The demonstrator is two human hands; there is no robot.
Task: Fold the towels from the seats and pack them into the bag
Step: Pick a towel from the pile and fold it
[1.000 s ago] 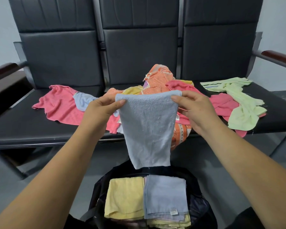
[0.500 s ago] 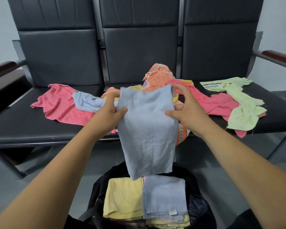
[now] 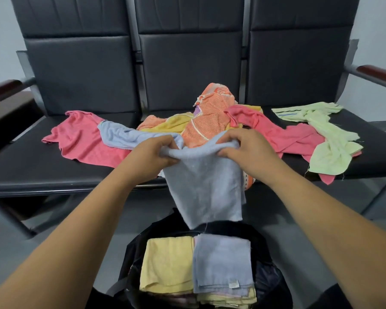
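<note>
A light blue towel [image 3: 206, 186] hangs in front of the seats, above the open black bag [image 3: 270, 279]. My left hand [image 3: 152, 156] grips its upper left edge and my right hand [image 3: 246, 150] grips its upper right edge, with the top bunched between them. Inside the bag lie a folded yellow towel [image 3: 167, 264] and a folded blue towel [image 3: 222, 262] on top of other folded ones. Loose towels cover the seats: pink [image 3: 80, 139], light blue [image 3: 125, 136], orange patterned [image 3: 210, 117], another pink [image 3: 283, 134] and pale green [image 3: 330, 139].
Three black padded seats [image 3: 25, 166] stand in a row with wooden armrests at the left [image 3: 2, 88] and right [image 3: 379, 73]. The bag stands on a grey floor [image 3: 20, 246] directly below my arms.
My hands have come closer together and dropped lower, bunching the blue towel's top edge, which was held taut and flat a second ago. The towel hangs lower towards the bag.
</note>
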